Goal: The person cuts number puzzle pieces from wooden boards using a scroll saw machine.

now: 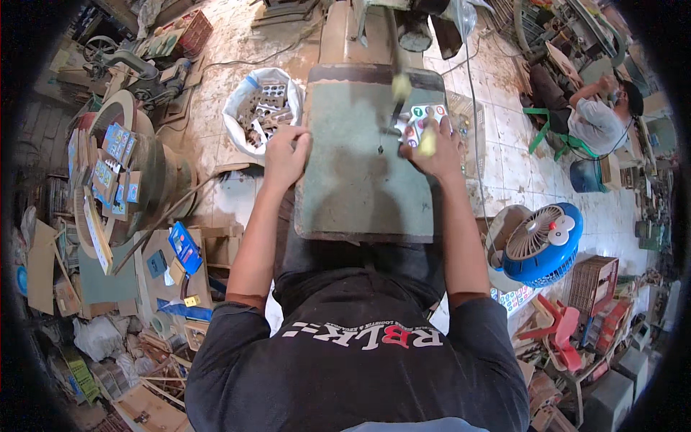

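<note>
Head view shows us our right hand at the right side of the worktop, holding a white card printed with coloured circles, its thumb toward the left and its fingers at the card's right side. A pale yellow piece sits at those fingers; it is too blurred for us to say more. The card lies near the far right corner of the green-grey worktop, just beside a dark metal part of the machine above. Our left hand is curled beside the worktop's left edge, its fingers folded in; we cannot tell whether it holds anything.

Beyond that hand, we have a white sack on the tiled floor, containing brown scraps, some with round holes. Past our right hand stands a pale crate. Farther right, a person in a light shirt sits near the wall, and nearer us is a blue fan. To our far left, blue printed boards lie on a large round rim, with a blue case nearer us.
</note>
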The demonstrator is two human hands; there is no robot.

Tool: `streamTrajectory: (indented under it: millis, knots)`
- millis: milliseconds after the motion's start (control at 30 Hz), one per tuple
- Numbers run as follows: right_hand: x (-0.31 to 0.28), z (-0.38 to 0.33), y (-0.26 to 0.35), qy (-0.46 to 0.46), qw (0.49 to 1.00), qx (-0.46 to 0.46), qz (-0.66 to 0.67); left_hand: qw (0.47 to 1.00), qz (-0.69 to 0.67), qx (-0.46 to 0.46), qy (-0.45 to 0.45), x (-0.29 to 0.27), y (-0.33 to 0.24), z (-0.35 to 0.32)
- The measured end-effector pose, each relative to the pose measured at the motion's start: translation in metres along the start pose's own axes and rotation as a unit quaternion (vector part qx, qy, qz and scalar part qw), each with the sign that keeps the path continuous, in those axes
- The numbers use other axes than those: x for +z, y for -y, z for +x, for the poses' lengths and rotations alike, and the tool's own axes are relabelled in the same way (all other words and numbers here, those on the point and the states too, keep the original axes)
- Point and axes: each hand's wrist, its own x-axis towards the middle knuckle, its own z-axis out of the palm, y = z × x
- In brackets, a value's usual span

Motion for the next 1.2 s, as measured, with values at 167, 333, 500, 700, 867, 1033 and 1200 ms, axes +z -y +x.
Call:
streamTrajectory:
  millis: [167, 333, 500, 700, 867, 1033, 1200]
  knots:
    - [-0.01, -0.091, 0.013, 0.014, 1.0, -0.011, 0.002, 0.995, -0.031, 0.009, 0.092, 0.027, -0.032, -0.041]
    - [-0.005, -0.109, 0.051, -0.003, 0.999, 0.033, 0.011, 0.982, 0.02, 0.169, 0.087, 0.07, -0.054, -0.036]
    - [0.006, -0.105, 0.056, -0.039, 0.999, 0.011, -0.002, 0.978, 0.069, 0.172, 0.091, 0.092, -0.044, -0.018]
    - [0.012, -0.093, 0.045, -0.055, 0.998, -0.032, 0.004, 0.978, 0.103, 0.16, 0.086, 0.098, -0.039, -0.01]
    - [0.013, -0.081, 0.031, -0.063, 0.994, -0.09, -0.002, 0.972, 0.11, 0.185, 0.09, 0.096, -0.04, -0.004]
    - [0.003, -0.064, 0.017, -0.025, 0.992, -0.127, 0.01, 0.969, 0.12, 0.192, 0.095, 0.095, -0.043, -0.004]
    - [0.0, -0.048, 0.005, -0.012, 0.982, -0.186, 0.011, 0.969, 0.128, 0.197, 0.07, 0.098, -0.046, -0.007]
